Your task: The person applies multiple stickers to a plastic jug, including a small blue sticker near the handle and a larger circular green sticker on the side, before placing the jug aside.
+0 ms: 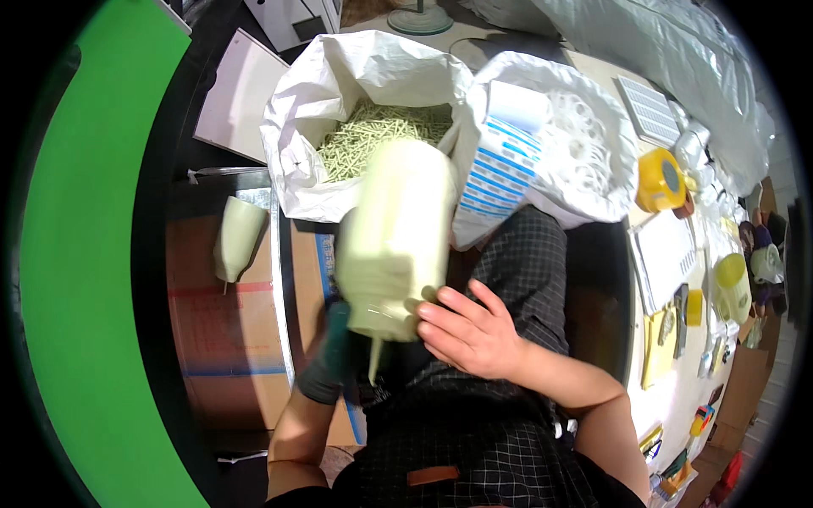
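Both hands hold a pale green plastic piece over the lap.

The right hand [474,334] curls its fingers [440,309] closed on the piece [394,241], its thin stem pointing down; the gloved left hand [330,356] grips from below. Beyond sit a white sack of green sticks [373,135] and a sack of white rings [584,140]. A firm two-handed hold near the stem looks best for steadying it.

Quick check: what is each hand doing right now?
Left hand, dark-gloved: closed on the pale yellow-green plastic container.
Right hand, bare: fingers resting against the same container's lower edge.
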### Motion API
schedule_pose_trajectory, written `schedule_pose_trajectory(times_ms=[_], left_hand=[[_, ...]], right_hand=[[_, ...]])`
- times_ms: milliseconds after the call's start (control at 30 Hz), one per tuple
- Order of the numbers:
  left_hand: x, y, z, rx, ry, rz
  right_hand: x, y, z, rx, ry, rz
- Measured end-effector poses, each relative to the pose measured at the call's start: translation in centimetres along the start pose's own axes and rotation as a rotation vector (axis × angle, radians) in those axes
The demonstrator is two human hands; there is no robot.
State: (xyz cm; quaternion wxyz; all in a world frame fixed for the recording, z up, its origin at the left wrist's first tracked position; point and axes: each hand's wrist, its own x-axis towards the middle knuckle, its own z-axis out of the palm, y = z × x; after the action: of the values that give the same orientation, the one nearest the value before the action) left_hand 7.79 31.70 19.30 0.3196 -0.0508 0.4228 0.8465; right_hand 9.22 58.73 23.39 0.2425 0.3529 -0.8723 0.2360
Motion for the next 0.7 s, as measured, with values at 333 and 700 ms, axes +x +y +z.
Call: schedule_pose_trajectory(times_ms=[333, 700], left_hand=[[-5.8, -5.3, 3.8, 0.826, 0.247, 0.12], [2.8, -5.6, 10.5, 1.717, -0.042, 1.095]], right_hand=[[-5.3, -0.9, -1.5, 0.411, 0.068, 0.442], [-4.9, 0.6, -0.7, 0.298, 0.122, 0.503]])
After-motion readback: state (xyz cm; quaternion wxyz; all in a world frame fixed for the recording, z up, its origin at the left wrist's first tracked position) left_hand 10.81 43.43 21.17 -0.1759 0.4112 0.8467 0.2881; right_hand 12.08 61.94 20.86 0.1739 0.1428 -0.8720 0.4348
